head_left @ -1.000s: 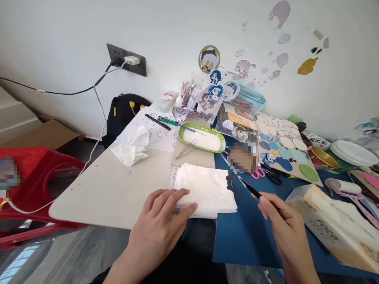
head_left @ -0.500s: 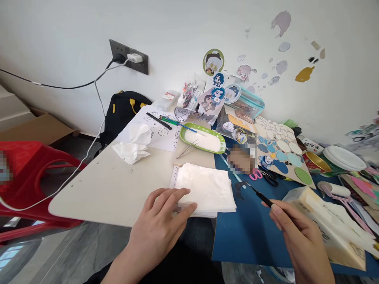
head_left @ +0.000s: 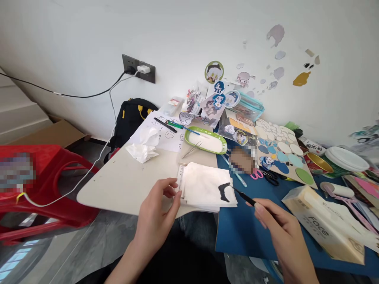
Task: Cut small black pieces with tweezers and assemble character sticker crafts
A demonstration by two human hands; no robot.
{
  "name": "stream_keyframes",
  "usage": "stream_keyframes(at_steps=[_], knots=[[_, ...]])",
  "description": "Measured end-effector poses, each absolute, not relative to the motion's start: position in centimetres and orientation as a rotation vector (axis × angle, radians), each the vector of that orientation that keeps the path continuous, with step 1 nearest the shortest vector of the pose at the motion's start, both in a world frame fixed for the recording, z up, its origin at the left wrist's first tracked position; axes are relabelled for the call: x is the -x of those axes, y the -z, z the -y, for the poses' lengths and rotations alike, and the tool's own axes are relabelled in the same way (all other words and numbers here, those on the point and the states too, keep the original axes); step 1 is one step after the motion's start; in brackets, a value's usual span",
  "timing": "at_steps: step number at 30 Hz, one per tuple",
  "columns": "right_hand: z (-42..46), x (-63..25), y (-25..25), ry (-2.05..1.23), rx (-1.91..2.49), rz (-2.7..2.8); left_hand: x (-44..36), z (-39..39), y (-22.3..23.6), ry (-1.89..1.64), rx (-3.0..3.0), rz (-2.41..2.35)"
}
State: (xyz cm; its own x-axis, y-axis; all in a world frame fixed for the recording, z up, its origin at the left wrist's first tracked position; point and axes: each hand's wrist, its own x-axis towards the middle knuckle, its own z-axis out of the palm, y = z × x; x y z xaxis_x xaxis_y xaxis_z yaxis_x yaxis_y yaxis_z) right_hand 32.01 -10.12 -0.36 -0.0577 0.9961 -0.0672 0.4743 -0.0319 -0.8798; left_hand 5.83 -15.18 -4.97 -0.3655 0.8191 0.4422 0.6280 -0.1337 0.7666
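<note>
My right hand (head_left: 276, 225) is closed around black tweezers (head_left: 245, 197). Their tip is at the upper right end of a small curved black cutout (head_left: 224, 192), which lies over the right part of a stack of white tissue sheets (head_left: 204, 181). Whether the tip still grips the cutout I cannot tell. My left hand (head_left: 161, 205) holds nothing; its fingers are loosely bent and apart, just off the stack's left edge. A clear ruler (head_left: 180, 177) sticks out from under that edge. Silver tweezers (head_left: 191, 150) lean on a green dish (head_left: 223, 148) of white stuff behind the stack.
A tissue pack (head_left: 319, 225) lies to the right on the blue mat (head_left: 245, 236). Scissors (head_left: 271, 178) and a board of coloured cutouts (head_left: 304, 173) are behind it. Crumpled tissue (head_left: 143, 152) sits at left, near a red stool (head_left: 59, 165).
My right hand has brought the black cutout leftward from above the blue mat onto the tissue stack. My left hand has drawn back from the stack to the left. The view has shifted slightly.
</note>
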Motion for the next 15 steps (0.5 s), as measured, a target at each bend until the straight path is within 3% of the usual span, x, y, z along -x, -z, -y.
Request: stream_keyframes(at_steps=[9, 15], knots=[[10.2, -26.5, 0.3, -1.178, 1.374, 1.829, -6.1, 15.2, 5.4, -1.339, -1.698, -2.043], [9.5, -24.9, 0.6, -0.872, 1.499, 2.012, -6.0, 15.5, 5.1, -1.370, -1.677, -2.019]])
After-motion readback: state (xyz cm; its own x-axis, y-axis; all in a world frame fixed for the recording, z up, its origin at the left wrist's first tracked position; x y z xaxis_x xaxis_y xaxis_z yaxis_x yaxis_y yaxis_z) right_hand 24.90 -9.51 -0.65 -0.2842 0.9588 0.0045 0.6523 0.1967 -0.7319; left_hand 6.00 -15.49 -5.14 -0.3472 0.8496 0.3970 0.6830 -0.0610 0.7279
